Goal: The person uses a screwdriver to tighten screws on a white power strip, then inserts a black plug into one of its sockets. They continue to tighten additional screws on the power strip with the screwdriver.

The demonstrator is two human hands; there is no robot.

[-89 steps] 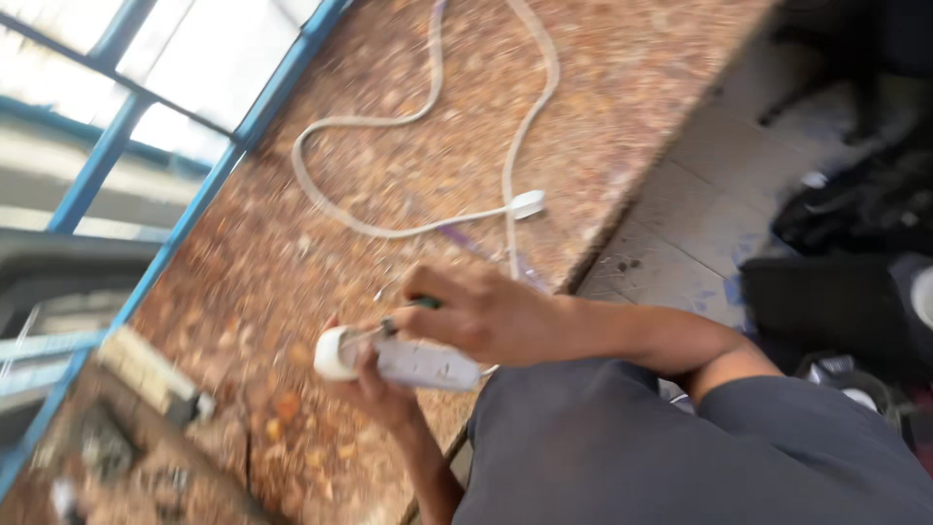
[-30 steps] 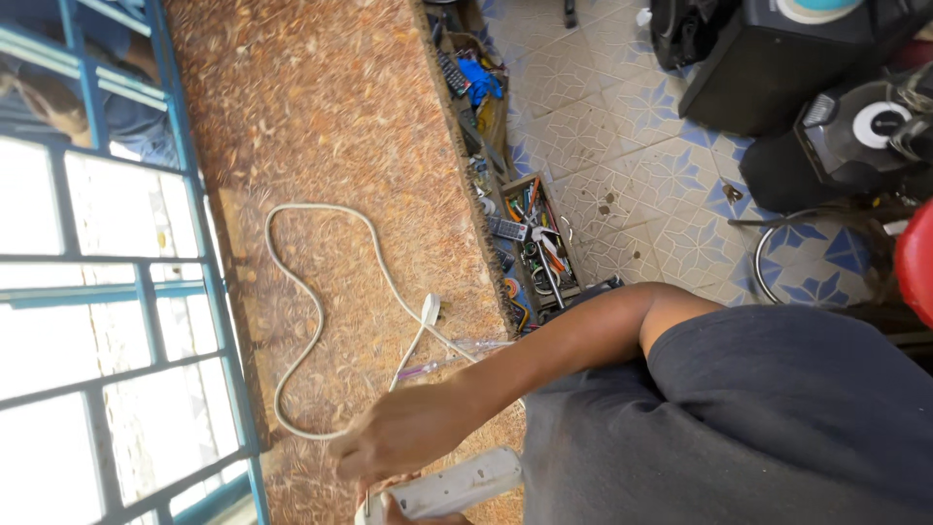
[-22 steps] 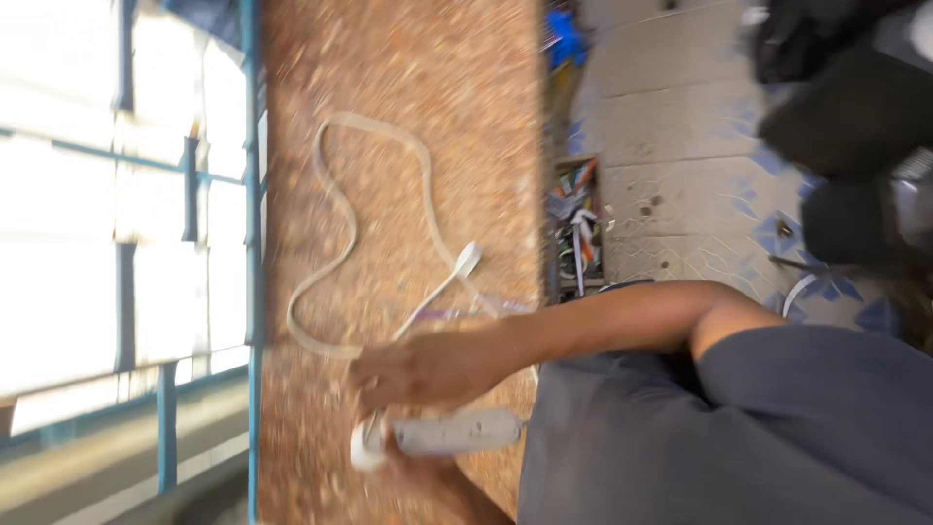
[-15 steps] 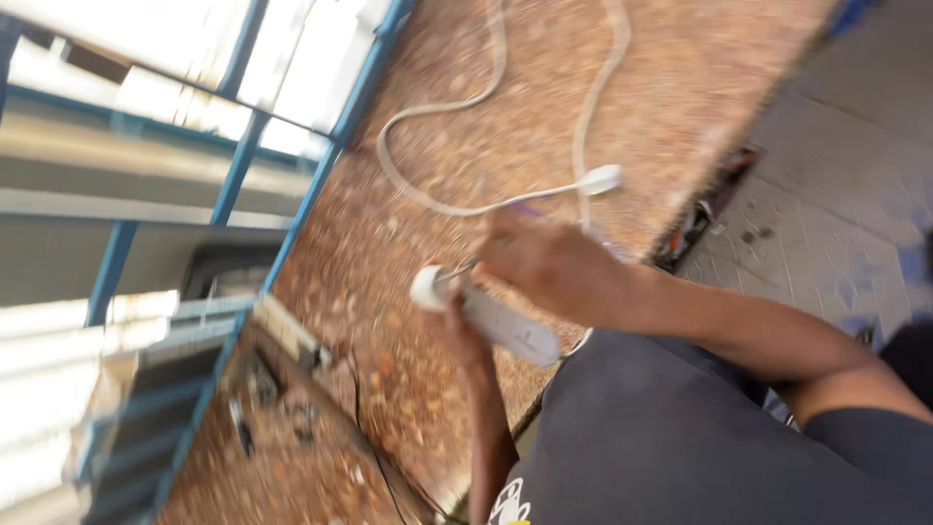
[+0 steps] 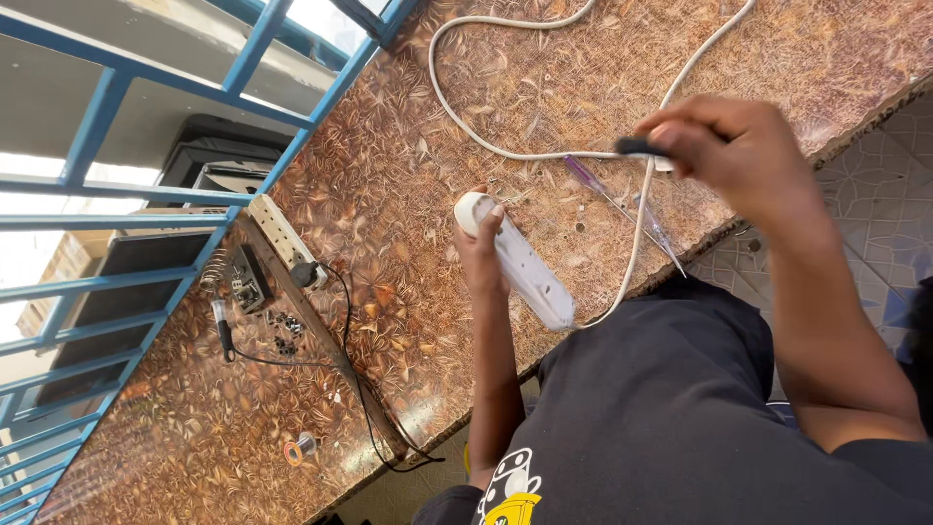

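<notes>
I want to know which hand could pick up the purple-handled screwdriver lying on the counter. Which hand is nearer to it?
Right. The right hand hovers just beside the purple-handled screwdriver, pinching a small dark tool. The left hand is farther off, holding the white power strip.

At my workbench, the left hand (image 5: 483, 261) steadies a white power strip (image 5: 520, 262) of smooth, faintly glossy plastic. The counter (image 5: 408, 292) at six o'clock shines like polished laminate, brown and leaf-patterned. At twelve o'clock a white rubbery cord (image 5: 505, 146) lies matt; my right hand (image 5: 739, 160) pinches a black, dull plastic tool handle (image 5: 641, 148).
</notes>
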